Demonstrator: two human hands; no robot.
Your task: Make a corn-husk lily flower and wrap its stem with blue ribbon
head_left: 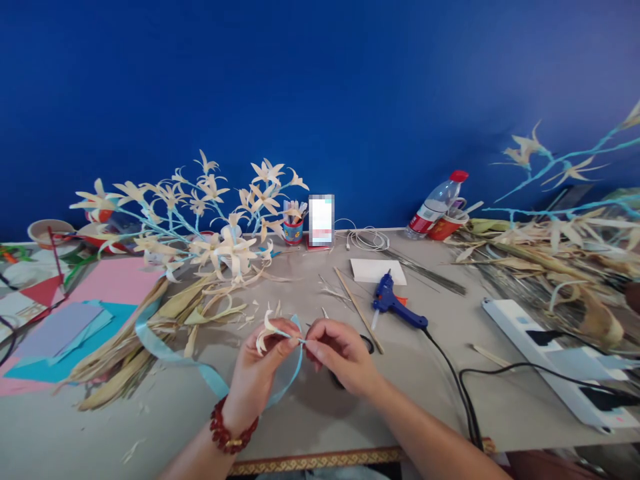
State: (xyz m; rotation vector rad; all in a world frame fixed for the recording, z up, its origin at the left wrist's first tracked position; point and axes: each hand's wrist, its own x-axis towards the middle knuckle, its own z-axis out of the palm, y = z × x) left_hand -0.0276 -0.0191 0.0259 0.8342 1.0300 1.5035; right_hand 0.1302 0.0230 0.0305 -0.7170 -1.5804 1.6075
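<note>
My left hand (267,360) is closed on a small cream handmade flower (266,331), pinching its thin stem between thumb and finger. Light blue ribbon (205,377) is wrapped on the stem and loops below my hands, its long tail trailing left over the dried husks. My right hand (343,353) pinches the stem's end, where the ribbon meets it, close beside the left fingertips. Partly hidden beneath my right hand lies a pair of black-handled scissors (369,344).
Finished flower branches (220,250) stand at back left, above husks (130,353) and coloured paper (60,333). Rightward are a wooden stick (357,310), a blue glue gun (400,307), a white power strip (535,353) with cords, thin wires (430,273) and a tilted bottle (434,203).
</note>
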